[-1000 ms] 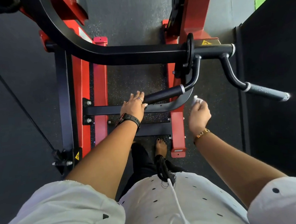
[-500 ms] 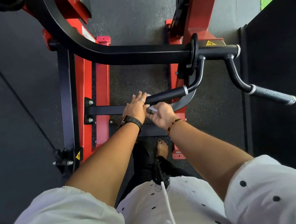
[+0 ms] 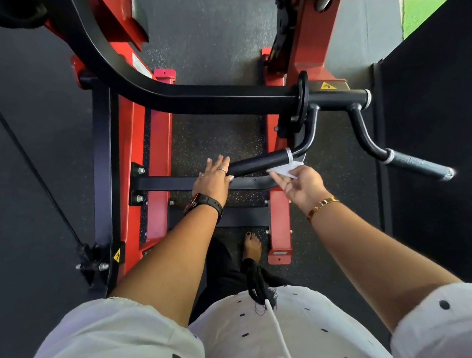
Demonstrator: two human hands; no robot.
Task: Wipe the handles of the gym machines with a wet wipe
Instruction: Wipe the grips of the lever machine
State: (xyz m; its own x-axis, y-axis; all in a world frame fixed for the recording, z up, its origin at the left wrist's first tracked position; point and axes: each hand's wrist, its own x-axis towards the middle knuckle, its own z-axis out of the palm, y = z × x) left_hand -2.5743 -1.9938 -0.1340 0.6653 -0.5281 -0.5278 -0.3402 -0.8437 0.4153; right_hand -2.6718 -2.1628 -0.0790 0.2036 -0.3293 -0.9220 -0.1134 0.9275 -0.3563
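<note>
A black padded inner handle (image 3: 259, 163) juts left from the machine's black crossbar (image 3: 223, 98). My left hand (image 3: 214, 179) rests flat against the handle's free end, fingers straight. My right hand (image 3: 302, 186) pinches a white wet wipe (image 3: 283, 170) just below the handle's right end, near its silver collar. A second, grey outer handle (image 3: 418, 164) sticks out to the right, apart from both hands.
The red and black machine frame (image 3: 136, 169) stands on dark speckled rubber floor. A black wall panel (image 3: 435, 137) closes off the right side. A thin cable (image 3: 27, 160) runs diagonally at left. A bare foot (image 3: 252, 244) stands between the frame rails.
My right hand has slid with the wipe from the handle's left end back toward its right end. The left hand's fingers have straightened at the handle tip.
</note>
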